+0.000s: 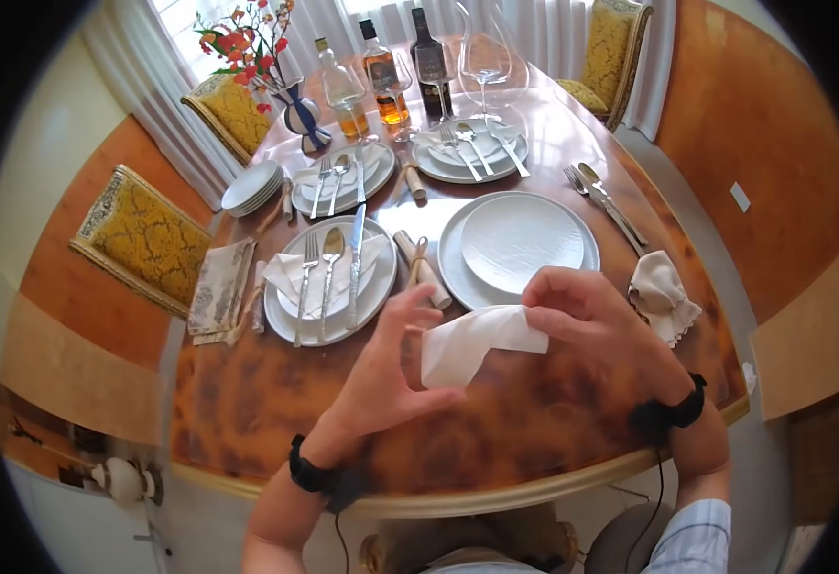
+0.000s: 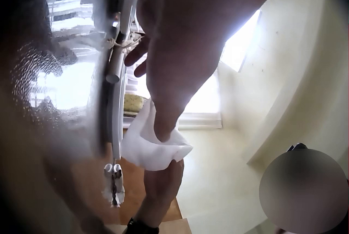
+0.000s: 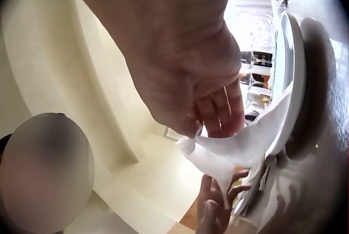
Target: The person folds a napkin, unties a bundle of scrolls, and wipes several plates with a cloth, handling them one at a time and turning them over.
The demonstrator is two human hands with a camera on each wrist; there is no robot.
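A white napkin [image 1: 477, 342] hangs in the air above the table's near part, in front of the stacked white plates [image 1: 524, 244]. The right hand [image 1: 587, 311] pinches its right end between thumb and fingers. At its left side the left hand [image 1: 381, 368] is spread, thumb and fingers wide apart, and whether it touches the cloth is unclear. In the right wrist view the napkin [image 3: 234, 147] droops from the right hand [image 3: 191, 76], with the left hand [image 3: 214, 204] beyond it. The left wrist view shows the napkin [image 2: 150, 144] loosely folded over.
Left of the plates lies a place setting [image 1: 281, 311] with fork, spoon and knife. A crumpled napkin [image 1: 663, 292] and cutlery [image 1: 610, 201] lie at right. Bottles [image 1: 381, 77], tall glasses [image 1: 484, 62] and a flower vase [image 1: 303, 120] stand farther back. Tied rolls [image 1: 421, 268] lie between plates.
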